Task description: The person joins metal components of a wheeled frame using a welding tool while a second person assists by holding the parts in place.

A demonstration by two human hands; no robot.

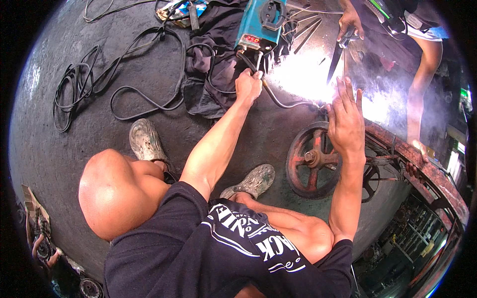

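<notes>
My left hand (248,87) is closed just below the front of a teal welding machine (263,25). What its fingers hold is hard to make out; a shiny metal rod end and a dark cable (272,94) show beside them. My right hand (346,119) is raised with its fingers stretched out flat beside the white glare of a welding arc (318,74). Across from me, another person's hand (351,24) grips an electrode holder (349,37) above the glare. That person's other hand (420,149) rests on a rusty red metal frame (437,171).
A red spoked wheel (313,158) stands below my right hand, between my legs and the frame. Coiled black cable (74,89) lies on the dark floor at left. Dark cloth (206,97) is bunched beside the machine. Several thin rods (308,31) lie right of it. Smoke drifts at right.
</notes>
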